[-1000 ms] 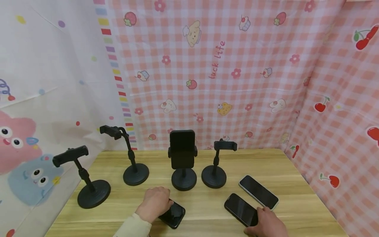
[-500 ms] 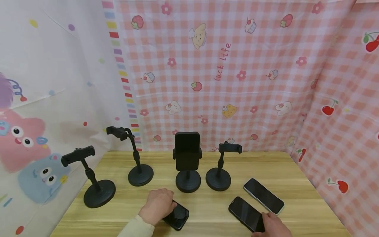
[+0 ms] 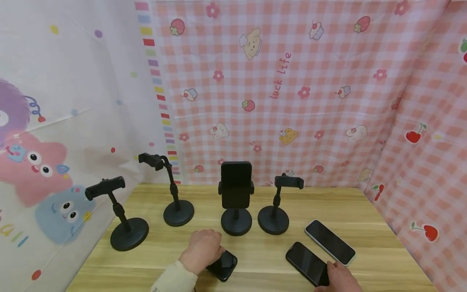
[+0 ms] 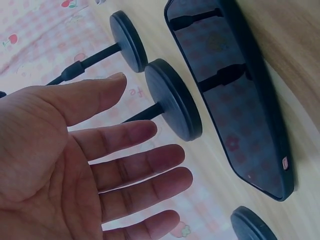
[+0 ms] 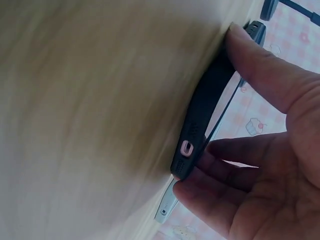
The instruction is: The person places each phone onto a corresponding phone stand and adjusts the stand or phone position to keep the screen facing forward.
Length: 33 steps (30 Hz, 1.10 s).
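In the head view my left hand (image 3: 202,249) hovers over a black smartphone (image 3: 225,267) lying on the table, hiding its far left part. The left wrist view shows its fingers (image 4: 145,162) spread and relaxed, apart from that phone's dark glossy screen. My right hand (image 3: 341,280) holds the near end of another black smartphone (image 3: 308,263) by its two long edges. In the right wrist view, the thumb (image 5: 265,65) lies along one edge of the phone case (image 5: 192,130) and fingertips press the opposite corner beside the charging port. The screen faces up.
A white-edged smartphone (image 3: 330,241) lies beyond the right-hand phone. Several black phone stands line the back and left of the wooden table (image 3: 266,280); the central stand (image 3: 236,221) carries a black phone (image 3: 236,184) upright. Patterned cloths (image 3: 310,113) hang behind and at both sides.
The head view has turned left, so the whole scene shifts right in the picture. Both hands keep nearly the same place against their phones; the stands and phones stay put.
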Available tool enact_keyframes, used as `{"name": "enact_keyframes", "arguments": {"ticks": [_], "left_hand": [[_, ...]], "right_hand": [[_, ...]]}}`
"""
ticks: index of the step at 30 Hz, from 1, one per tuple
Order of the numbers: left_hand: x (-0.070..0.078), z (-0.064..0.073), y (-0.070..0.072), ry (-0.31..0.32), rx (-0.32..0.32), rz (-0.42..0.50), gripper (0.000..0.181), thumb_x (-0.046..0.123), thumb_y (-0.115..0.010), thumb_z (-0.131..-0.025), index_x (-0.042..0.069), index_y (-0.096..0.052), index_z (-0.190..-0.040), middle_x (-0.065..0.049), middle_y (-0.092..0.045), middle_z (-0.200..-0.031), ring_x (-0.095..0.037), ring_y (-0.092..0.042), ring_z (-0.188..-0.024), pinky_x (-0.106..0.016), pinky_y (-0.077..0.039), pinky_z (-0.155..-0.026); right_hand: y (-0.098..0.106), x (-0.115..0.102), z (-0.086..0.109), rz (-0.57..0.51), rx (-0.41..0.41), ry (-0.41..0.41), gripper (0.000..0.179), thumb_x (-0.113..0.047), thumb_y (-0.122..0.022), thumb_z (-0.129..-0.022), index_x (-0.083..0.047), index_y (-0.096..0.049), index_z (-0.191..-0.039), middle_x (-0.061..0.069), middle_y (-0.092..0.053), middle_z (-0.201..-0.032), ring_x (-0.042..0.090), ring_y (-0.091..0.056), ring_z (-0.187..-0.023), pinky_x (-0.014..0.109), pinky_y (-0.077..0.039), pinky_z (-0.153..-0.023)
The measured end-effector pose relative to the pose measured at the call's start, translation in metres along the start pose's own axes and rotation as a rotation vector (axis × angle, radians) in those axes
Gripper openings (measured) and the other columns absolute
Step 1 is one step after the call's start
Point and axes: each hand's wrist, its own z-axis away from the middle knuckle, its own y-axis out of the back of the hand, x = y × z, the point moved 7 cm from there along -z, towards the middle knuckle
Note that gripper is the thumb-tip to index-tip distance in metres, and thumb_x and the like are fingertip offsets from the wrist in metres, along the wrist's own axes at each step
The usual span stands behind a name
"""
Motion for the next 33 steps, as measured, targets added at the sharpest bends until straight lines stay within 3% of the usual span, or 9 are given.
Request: {"name": "enact_keyframes", "arguments": {"ticks": [6,18,23,33], "left_hand": [[0.004,0.001,0.0,-0.027,0.052,-0.042,0.03,0.04,-0.074,-0.086,0.011,-0.067,-0.08,-0.004,-0.061,-0.071,-0.021,-0.062,-0.065,-0.039,-0.05,-0.058],[0.013,0.001,-0.007,-0.047,0.018,-0.094,0.033,0.044,-0.073,-0.087,0.011,-0.068,-0.082,-0.004,-0.059,-0.07,-0.02,-0.061,-0.063,-0.036,-0.052,-0.058],[0.019,0.0,-0.008,-0.049,0.005,-0.092,0.033,0.044,-0.071,-0.088,0.011,-0.068,-0.082,-0.004,-0.059,-0.07,-0.019,-0.06,-0.063,-0.037,-0.052,-0.058],[0.027,-0.001,-0.006,-0.082,0.036,-0.08,0.032,0.042,-0.072,-0.088,0.012,-0.066,-0.078,-0.004,-0.059,-0.069,-0.018,-0.06,-0.063,-0.036,-0.05,-0.057]], "right_hand": [[0.005,-0.003,0.002,-0.009,0.018,0.003,0.08,-0.036,-0.091,-0.068,0.022,-0.055,-0.109,0.028,-0.057,-0.097,0.039,-0.058,-0.087,0.052,-0.05,-0.078],[0.01,-0.009,0.008,-0.053,0.044,-0.023,0.064,-0.033,-0.092,-0.065,0.014,-0.06,-0.094,0.019,-0.052,-0.086,0.029,-0.053,-0.074,0.045,-0.048,-0.068],[0.009,-0.008,0.007,-0.07,-0.013,-0.063,0.061,-0.035,-0.091,-0.067,0.013,-0.061,-0.092,0.016,-0.051,-0.084,0.028,-0.051,-0.074,0.044,-0.047,-0.07],[0.007,-0.007,0.007,-0.059,-0.025,-0.095,0.064,-0.041,-0.089,-0.067,0.011,-0.062,-0.091,0.014,-0.052,-0.083,0.026,-0.05,-0.073,0.041,-0.045,-0.069]]}}
